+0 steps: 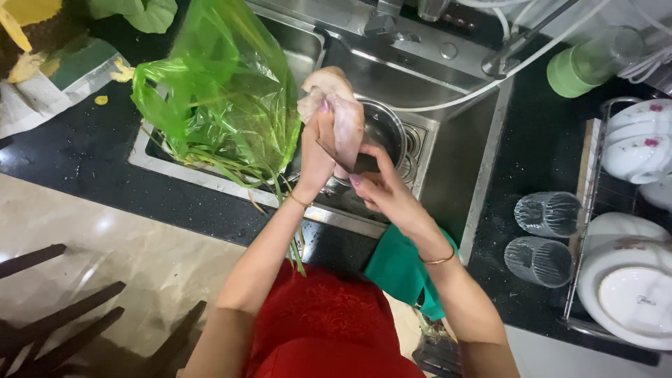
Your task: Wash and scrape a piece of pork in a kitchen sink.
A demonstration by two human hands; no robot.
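The right hand point(381, 190) is being closed around a knife point(343, 159), its blade being laid against a pale piece of raw meat point(339, 115). The meat is being gripped from behind by the left hand point(315, 150) and held over the sink point(448, 150), above a steel pot point(386, 129), so drips are being caught. At nine o'clock, a green plastic bag point(224, 91) of greens is being rested in the other basin. At three o'clock, glasses point(546, 213) and plates point(630, 294) are being drained.

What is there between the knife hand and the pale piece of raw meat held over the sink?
Nothing visible. The right hand holds the dark knife blade against the pale raw meat, gripped by the left hand.
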